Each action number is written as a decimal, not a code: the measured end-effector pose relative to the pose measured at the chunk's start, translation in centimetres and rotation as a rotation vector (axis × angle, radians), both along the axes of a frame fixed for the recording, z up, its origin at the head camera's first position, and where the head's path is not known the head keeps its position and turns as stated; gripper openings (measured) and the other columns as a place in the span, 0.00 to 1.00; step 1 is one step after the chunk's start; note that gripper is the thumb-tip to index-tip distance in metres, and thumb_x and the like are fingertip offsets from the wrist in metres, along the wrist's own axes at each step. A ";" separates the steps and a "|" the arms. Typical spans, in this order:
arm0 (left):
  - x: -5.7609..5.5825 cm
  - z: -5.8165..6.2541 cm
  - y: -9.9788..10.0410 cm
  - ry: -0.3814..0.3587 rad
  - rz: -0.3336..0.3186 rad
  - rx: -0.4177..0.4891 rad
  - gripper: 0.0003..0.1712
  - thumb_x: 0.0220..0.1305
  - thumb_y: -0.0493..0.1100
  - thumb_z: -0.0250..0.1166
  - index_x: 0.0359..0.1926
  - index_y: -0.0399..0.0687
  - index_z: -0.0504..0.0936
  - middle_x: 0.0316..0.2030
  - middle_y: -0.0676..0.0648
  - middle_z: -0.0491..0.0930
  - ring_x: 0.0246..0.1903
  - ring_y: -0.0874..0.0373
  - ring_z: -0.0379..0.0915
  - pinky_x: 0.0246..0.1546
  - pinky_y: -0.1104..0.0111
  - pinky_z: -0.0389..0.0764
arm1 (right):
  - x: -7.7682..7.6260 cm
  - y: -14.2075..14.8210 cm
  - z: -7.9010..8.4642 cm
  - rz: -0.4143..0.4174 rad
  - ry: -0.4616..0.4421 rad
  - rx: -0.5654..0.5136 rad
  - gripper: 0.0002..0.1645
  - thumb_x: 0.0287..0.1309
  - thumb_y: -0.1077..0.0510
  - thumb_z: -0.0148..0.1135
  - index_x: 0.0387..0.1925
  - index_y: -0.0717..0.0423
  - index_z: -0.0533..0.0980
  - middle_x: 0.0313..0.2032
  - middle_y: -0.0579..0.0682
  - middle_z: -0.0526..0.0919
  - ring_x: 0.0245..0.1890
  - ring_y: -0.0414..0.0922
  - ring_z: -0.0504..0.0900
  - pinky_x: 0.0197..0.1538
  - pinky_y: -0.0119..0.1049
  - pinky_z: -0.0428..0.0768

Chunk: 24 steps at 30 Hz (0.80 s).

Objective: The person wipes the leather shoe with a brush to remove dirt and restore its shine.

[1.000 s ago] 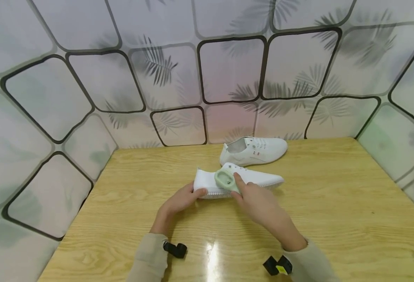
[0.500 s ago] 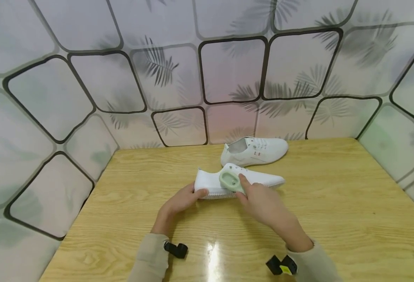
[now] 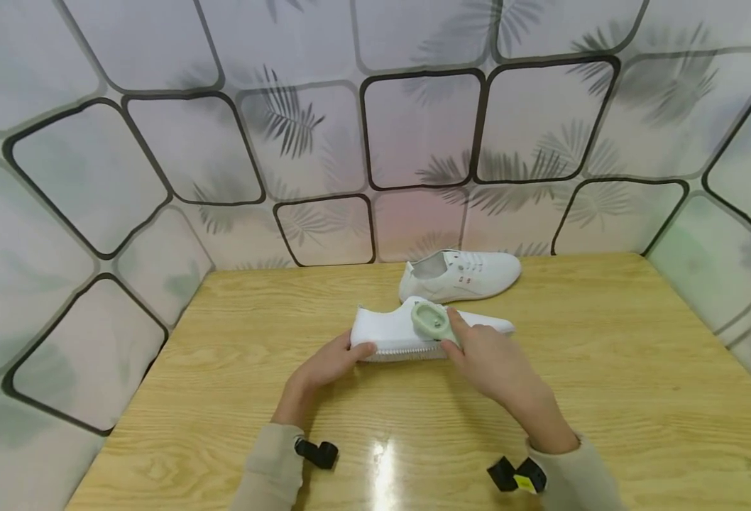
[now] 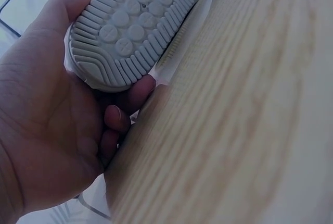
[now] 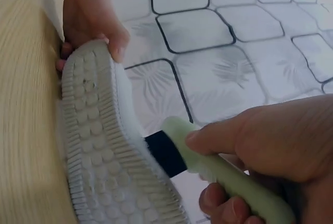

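Note:
A white shoe (image 3: pixel 382 328) is tipped on its side at the middle of the table, its ridged sole (image 4: pixel 138 23) facing the person. My left hand (image 3: pixel 329 362) grips it by the heel, thumb on the sole's edge and fingers curled behind and beneath. My right hand (image 3: pixel 493 362) holds a pale green brush (image 3: pixel 431 321) by its handle, index finger stretched along it toward the head. In the right wrist view the brush's dark bristles (image 5: pixel 165 153) press against the shoe's upper side, just past the sole edge.
A second white shoe (image 3: pixel 487 273) with laces stands upright behind the first, close to the patterned wall covering (image 3: pixel 423 128). The wooden table (image 3: pixel 254 305) ends at that covering at the back. Black wrist cameras (image 3: pixel 316 453) sit at both cuffs.
The brush in my right hand has slid to the right along the shoe's side, from near the heel toward the laces. My left hand and both shoes have stayed nearly in place.

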<state>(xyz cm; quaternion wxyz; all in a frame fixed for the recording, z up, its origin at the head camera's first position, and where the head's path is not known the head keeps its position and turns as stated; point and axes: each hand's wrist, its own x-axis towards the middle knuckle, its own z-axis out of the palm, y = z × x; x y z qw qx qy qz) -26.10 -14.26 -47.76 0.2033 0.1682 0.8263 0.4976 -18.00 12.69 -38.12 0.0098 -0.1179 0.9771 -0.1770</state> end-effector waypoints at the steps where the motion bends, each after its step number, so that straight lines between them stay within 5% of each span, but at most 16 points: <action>1: 0.0 0.0 -0.1 0.001 0.005 -0.001 0.32 0.72 0.57 0.56 0.69 0.44 0.67 0.58 0.44 0.75 0.56 0.53 0.69 0.63 0.52 0.65 | -0.1 0.1 0.0 -0.001 0.004 -0.003 0.35 0.72 0.50 0.53 0.71 0.66 0.61 0.33 0.58 0.82 0.27 0.45 0.75 0.28 0.41 0.74; 7: 0.0 0.2 -0.1 0.010 -0.003 -0.007 0.31 0.72 0.57 0.55 0.67 0.43 0.68 0.56 0.44 0.76 0.55 0.53 0.70 0.63 0.53 0.66 | -0.2 0.1 -0.1 0.064 -0.046 -0.034 0.36 0.73 0.49 0.52 0.73 0.64 0.59 0.33 0.55 0.81 0.25 0.43 0.72 0.26 0.37 0.70; 13: -0.2 -0.1 -0.2 0.018 -0.009 -0.010 0.33 0.72 0.58 0.55 0.68 0.42 0.67 0.57 0.44 0.75 0.55 0.53 0.70 0.62 0.54 0.66 | 0.2 0.5 0.3 0.001 0.008 0.005 0.35 0.71 0.50 0.55 0.71 0.64 0.63 0.32 0.54 0.80 0.25 0.44 0.72 0.25 0.38 0.69; 20: 0.0 0.0 -0.1 0.018 -0.018 -0.017 0.30 0.72 0.57 0.55 0.65 0.42 0.70 0.53 0.45 0.77 0.52 0.54 0.71 0.60 0.54 0.67 | 0.2 0.4 0.0 0.067 -0.037 -0.034 0.35 0.72 0.50 0.53 0.73 0.64 0.60 0.25 0.49 0.75 0.20 0.41 0.69 0.22 0.35 0.67; 24: 0.1 0.2 0.0 0.015 -0.008 -0.018 0.31 0.72 0.57 0.55 0.66 0.43 0.70 0.54 0.46 0.77 0.53 0.55 0.71 0.61 0.55 0.67 | 0.4 0.8 0.2 0.025 0.005 -0.016 0.34 0.71 0.51 0.56 0.71 0.64 0.63 0.24 0.49 0.74 0.20 0.42 0.68 0.21 0.36 0.66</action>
